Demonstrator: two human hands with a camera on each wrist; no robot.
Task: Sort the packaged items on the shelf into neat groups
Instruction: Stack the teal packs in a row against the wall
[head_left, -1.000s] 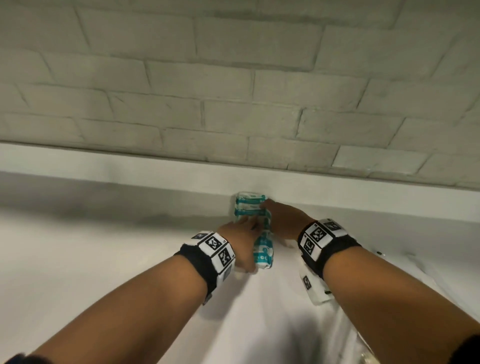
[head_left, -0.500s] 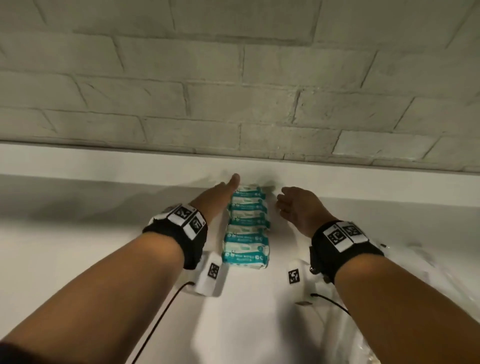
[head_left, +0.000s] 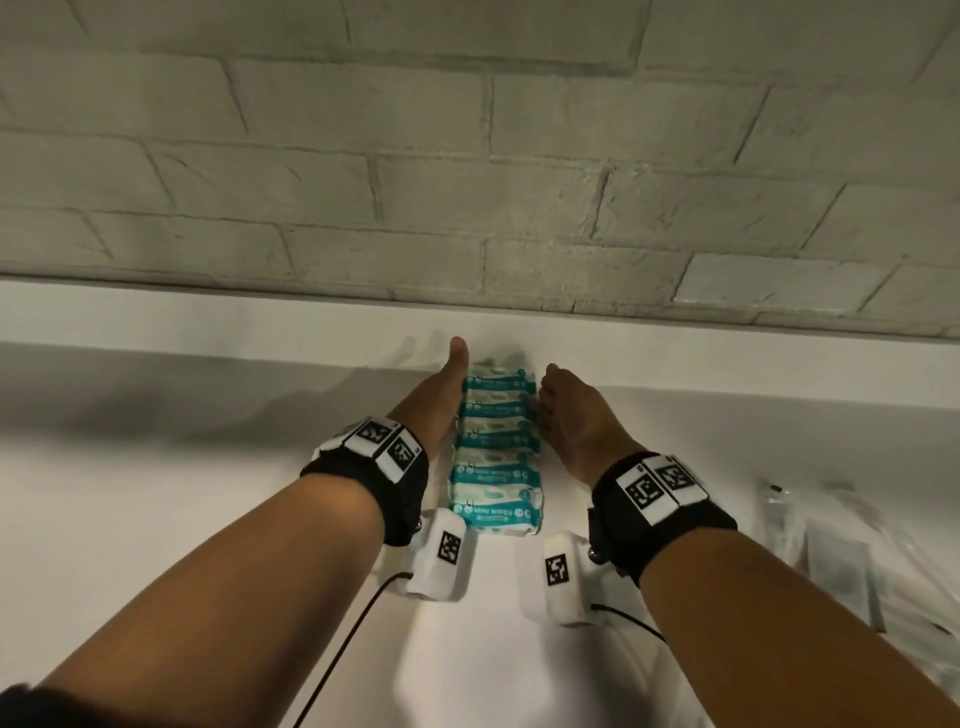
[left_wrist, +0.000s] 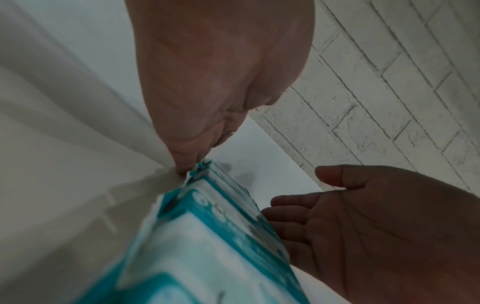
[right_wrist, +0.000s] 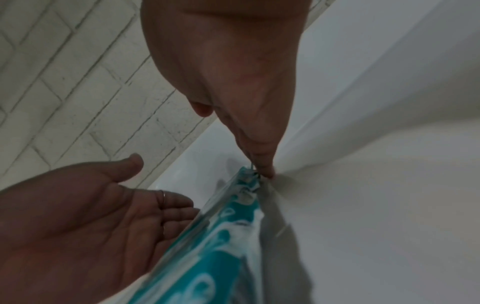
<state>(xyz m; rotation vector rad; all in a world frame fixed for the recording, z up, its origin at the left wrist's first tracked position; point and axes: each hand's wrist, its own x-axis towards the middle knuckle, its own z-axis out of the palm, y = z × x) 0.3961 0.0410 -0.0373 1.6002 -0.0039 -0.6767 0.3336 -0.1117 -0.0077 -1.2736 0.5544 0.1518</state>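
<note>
A row of several teal-and-white mini wipes packs lies on the white shelf, running from near me back to the rear lip. My left hand lies flat along the row's left side with straight fingers, its fingertips at the back corner. On the right side my right hand rests with straight fingers against the packs. The left wrist view shows the packs between my left hand and the open right palm. From the right wrist, the packs sit below my right hand.
Several clear plastic packages lie on the shelf to the right, blurred. A white raised lip closes the shelf's back, below a grey brick wall. Bare white shelf surface stretches to the left.
A second ago both hands held packs at the back of the shelf. The packs now lie in a row, and both flat hands have closed in against its sides.
</note>
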